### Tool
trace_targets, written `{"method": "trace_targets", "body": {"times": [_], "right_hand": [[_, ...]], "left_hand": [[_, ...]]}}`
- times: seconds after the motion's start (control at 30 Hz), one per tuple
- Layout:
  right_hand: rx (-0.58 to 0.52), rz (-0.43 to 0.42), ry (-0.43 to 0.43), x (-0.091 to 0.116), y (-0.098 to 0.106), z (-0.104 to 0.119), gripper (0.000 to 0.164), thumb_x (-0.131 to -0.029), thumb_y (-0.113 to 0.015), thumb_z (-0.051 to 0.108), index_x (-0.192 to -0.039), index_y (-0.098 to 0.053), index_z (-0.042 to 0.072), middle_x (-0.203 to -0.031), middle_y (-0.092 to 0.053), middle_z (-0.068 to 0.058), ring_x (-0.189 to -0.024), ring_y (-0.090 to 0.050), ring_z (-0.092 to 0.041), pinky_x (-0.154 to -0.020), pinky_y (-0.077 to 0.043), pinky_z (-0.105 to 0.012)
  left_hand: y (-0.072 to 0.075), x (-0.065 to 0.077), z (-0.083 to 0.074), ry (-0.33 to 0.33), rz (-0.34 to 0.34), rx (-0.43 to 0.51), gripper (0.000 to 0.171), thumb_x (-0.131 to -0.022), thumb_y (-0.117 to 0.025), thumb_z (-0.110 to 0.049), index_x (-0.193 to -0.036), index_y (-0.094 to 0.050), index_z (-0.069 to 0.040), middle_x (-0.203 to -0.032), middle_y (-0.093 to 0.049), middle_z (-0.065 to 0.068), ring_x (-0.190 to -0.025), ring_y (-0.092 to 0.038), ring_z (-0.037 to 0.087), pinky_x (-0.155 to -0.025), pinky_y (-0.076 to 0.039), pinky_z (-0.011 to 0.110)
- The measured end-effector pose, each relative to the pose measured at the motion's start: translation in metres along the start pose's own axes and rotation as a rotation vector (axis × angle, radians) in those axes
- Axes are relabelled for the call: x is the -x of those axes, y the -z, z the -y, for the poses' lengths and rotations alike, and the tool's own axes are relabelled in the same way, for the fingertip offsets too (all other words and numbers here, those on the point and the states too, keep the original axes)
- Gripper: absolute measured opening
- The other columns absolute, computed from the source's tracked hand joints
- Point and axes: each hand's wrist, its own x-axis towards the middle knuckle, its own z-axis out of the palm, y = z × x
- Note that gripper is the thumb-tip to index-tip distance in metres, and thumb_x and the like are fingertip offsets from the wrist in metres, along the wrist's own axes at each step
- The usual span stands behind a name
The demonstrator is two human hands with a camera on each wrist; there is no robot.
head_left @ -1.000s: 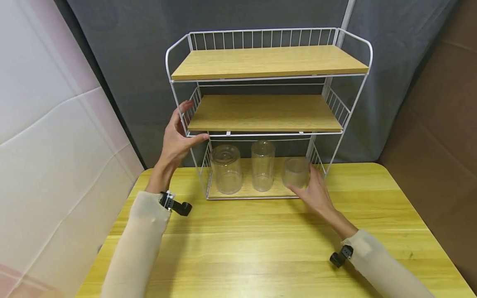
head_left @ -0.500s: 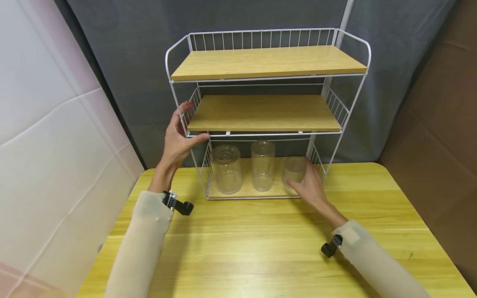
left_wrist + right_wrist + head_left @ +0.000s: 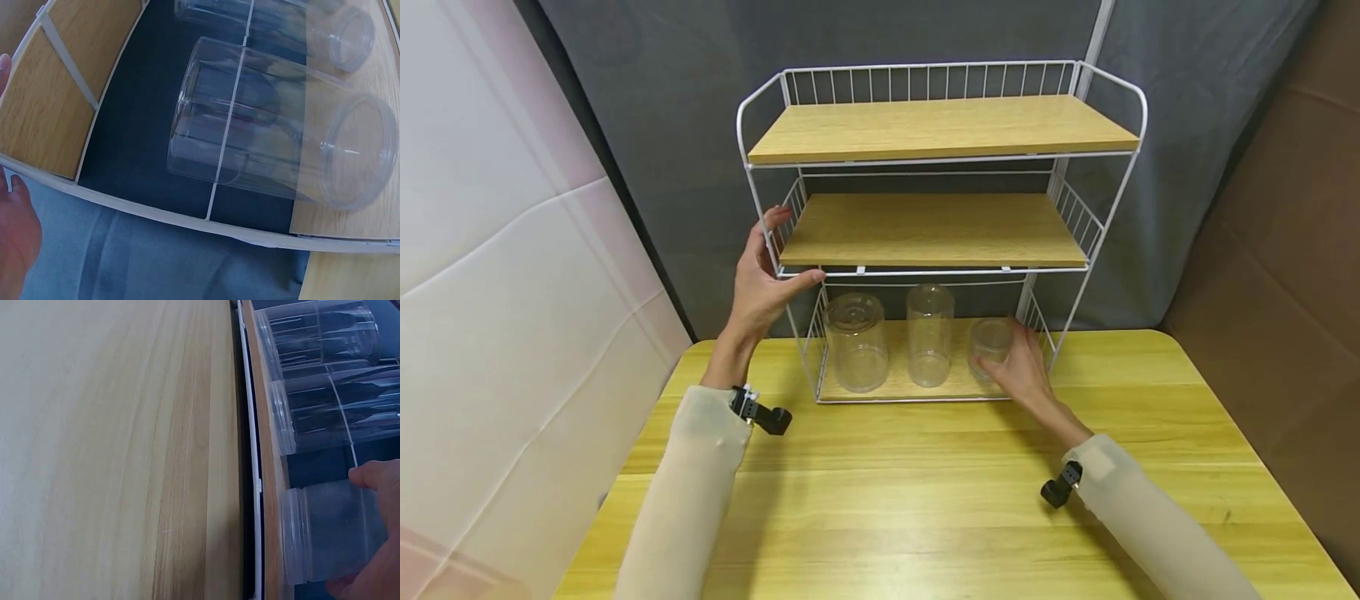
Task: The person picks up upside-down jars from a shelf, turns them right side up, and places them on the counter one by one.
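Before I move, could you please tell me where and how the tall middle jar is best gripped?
Probably round the tall middle jar at mid-height, from the open front: it stands upright and narrow, flanked by the wide jar and short jar, under the middle shelf.

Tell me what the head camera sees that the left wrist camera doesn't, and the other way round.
Only the head view: the right hand, both sleeves and the top shelf's upper surface.
Only the left wrist view: the middle shelf's underside, crossed by a white bar.
Both: the left hand gripping the rack, the wide jar, the tall jar and the dark cloth behind.
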Motion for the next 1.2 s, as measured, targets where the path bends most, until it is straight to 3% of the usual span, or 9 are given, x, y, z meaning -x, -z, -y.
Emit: {"method": "trace_targets", "body": {"times": [0.27, 0.4, 0.57, 0.7, 1.0, 1.2], "right_hand": [[0.007, 0.009, 0.006, 0.006, 0.010, 0.003, 0.093, -0.080, -0.090, 0.026, -0.154, -0.042, -0.006, -0.139, -0.052, -0.037, -0.124, -0.054, -0.053, -0.102, -0.049, -0.066], [0.013, 0.001, 0.037, 0.010, 0.015, 0.006, 0.092, -0.079, -0.090, 0.024, -0.153, -0.044, -0.006, -0.133, -0.056, -0.035, -0.117, -0.058, -0.051, -0.098, -0.052, -0.065], [0.003, 0.018, 0.070, 0.014, 0.021, 0.011, 0.093, -0.078, -0.092, 0.022, -0.153, -0.044, -0.007, -0.138, -0.056, -0.035, -0.119, -0.058, -0.051, -0.099, -0.053, -0.066], [0.007, 0.032, 0.082, 0.019, 0.025, 0.016, 0.096, -0.079, -0.092, 0.023, -0.154, -0.041, -0.009, -0.145, -0.052, -0.036, -0.122, -0.058, -0.052, -0.098, -0.054, -0.066], [0.026, 0.027, 0.123, 0.033, 0.033, 0.025, 0.098, -0.077, -0.094, 0.023, -0.153, -0.042, -0.010, -0.135, -0.056, -0.036, -0.112, -0.062, -0.051, -0.083, -0.062, -0.062], [0.024, 0.069, 0.141, 0.043, 0.038, 0.034, 0.096, -0.077, -0.095, 0.024, -0.151, -0.044, -0.009, -0.133, -0.059, -0.033, -0.111, -0.063, -0.048, -0.081, -0.063, -0.059]], "left_hand": [[-0.009, 0.004, -0.025, -0.003, 0.009, 0.010, 0.085, -0.076, -0.079, 0.020, -0.153, -0.045, 0.004, -0.167, -0.034, 0.022, -0.158, -0.028, 0.024, -0.131, -0.022, 0.044], [-0.010, 0.003, -0.027, -0.007, 0.017, 0.009, 0.085, -0.077, -0.079, 0.019, -0.154, -0.044, 0.005, -0.167, -0.033, 0.021, -0.159, -0.027, 0.024, -0.131, -0.020, 0.049], [-0.009, 0.004, -0.027, 0.010, 0.015, 0.024, 0.084, -0.079, -0.085, 0.010, -0.153, -0.045, 0.004, -0.169, -0.032, 0.018, -0.160, -0.024, 0.022, -0.132, -0.020, 0.044], [-0.009, 0.003, -0.026, 0.015, 0.015, 0.024, 0.084, -0.080, -0.083, 0.011, -0.153, -0.045, 0.004, -0.169, -0.031, 0.018, -0.160, -0.023, 0.022, -0.132, -0.021, 0.038], [-0.003, -0.001, -0.001, 0.012, 0.018, -0.005, 0.089, -0.078, -0.083, 0.014, -0.156, -0.044, -0.002, -0.170, -0.032, 0.015, -0.160, -0.024, 0.020, -0.132, -0.021, 0.039], [0.001, 0.001, -0.003, 0.037, 0.013, -0.033, 0.090, -0.077, -0.085, 0.013, -0.156, -0.046, -0.006, -0.168, -0.036, 0.008, -0.157, -0.029, 0.021, -0.130, -0.026, 0.035]]}}
